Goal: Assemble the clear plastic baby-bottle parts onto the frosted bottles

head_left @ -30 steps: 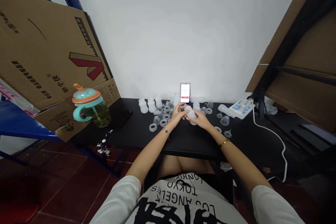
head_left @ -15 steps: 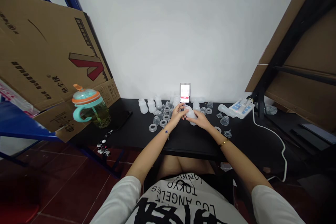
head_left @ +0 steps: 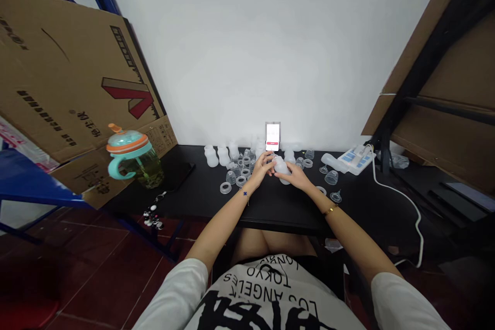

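A milky-white baby bottle (head_left: 281, 169) is held between my two hands above the black table. My right hand (head_left: 297, 176) is closed round its lower right side. At the bottle's upper left, my left hand (head_left: 263, 167) has its fingers closed on the neck end; a clear part seems to show there, too small to make out. Left of my hands lie clear collar rings (head_left: 225, 187) and clear domed caps (head_left: 231, 177). White bottles (head_left: 211, 156) stand in a row behind them. Another white bottle (head_left: 289, 155) stands just beyond my right hand.
Against the wall, a lit phone (head_left: 273, 136) stands upright. To the right are a lying bottle (head_left: 333, 163), a clear cap (head_left: 331, 178), a nipple (head_left: 336, 196) and a power strip (head_left: 356, 158) with a white cable. A turquoise-handled jug (head_left: 133, 160) and a dark phone (head_left: 180, 178) are at left.
Both hands keep their hold on the bottle in nearly the same place. The bottle and left fingers have shifted only very slightly.
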### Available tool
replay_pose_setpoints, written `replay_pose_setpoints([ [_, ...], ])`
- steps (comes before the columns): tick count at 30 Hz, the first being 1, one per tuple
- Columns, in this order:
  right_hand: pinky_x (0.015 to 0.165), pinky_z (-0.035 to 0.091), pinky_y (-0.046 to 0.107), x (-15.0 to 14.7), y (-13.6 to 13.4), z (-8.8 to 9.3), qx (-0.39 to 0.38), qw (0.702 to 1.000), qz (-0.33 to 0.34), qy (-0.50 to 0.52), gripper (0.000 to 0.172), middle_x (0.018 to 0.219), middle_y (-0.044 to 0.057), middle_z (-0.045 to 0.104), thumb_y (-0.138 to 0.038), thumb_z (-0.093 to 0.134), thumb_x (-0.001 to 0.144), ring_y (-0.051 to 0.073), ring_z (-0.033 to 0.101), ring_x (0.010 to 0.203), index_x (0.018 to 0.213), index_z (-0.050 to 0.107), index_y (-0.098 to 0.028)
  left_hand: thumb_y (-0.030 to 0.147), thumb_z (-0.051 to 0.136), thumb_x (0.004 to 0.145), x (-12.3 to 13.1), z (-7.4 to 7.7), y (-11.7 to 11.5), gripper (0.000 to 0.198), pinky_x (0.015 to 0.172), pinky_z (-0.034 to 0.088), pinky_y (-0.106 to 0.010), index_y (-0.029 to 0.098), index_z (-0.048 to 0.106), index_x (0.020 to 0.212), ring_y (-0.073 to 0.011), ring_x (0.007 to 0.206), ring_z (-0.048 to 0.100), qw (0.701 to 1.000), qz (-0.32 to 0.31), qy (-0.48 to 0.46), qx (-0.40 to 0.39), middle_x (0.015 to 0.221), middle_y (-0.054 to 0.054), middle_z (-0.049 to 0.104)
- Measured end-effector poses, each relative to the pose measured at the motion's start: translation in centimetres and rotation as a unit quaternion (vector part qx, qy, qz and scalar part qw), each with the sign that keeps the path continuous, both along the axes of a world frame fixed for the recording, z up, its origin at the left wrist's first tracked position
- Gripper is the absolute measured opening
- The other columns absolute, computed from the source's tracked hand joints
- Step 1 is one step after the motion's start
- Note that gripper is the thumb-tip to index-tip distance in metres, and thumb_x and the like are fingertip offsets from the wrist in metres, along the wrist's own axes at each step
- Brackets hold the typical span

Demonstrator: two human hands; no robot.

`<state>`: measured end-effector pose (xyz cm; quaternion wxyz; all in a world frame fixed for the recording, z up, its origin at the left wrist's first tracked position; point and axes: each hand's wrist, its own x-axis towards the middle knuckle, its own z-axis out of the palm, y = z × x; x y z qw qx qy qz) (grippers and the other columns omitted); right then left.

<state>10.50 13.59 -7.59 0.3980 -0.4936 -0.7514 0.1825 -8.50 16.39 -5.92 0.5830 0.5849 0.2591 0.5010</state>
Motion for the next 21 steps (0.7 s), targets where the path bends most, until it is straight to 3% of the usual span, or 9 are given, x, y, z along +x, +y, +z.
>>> replay_pose_setpoints([
  [7, 0.072, 0.046, 0.033, 0.00, 0.08, -0.31, 0.001, 1.000, -0.008, -0.016, 0.048, 0.091, 0.003, 0.069, -0.065, 0.066, 0.079, 0.023, 0.061, 0.081, 0.100, 0.067, -0.021, 0.039, 0.085, 0.071, 0.21, -0.08, -0.03, 0.065, 0.048, 0.047, -0.017, 0.022, 0.057, 0.127, -0.0036, 0.058, 0.057, 0.999, 0.035, 0.025, -0.002, 0.127, -0.011, 0.060],
  [21, 0.069, 0.045, 0.033, -0.01, -0.13, -0.06, 0.001, 1.000, -0.007, -0.019, 0.048, 0.088, 0.003, 0.069, -0.066, 0.065, 0.079, 0.023, 0.060, 0.078, 0.097, 0.067, -0.021, 0.038, 0.085, 0.069, 0.40, 0.01, 0.02, 0.052, 0.045, 0.044, -0.019, 0.015, 0.063, 0.111, -0.0037, 0.054, 0.056, 0.999, 0.041, 0.019, 0.003, 0.115, -0.010, 0.064],
])
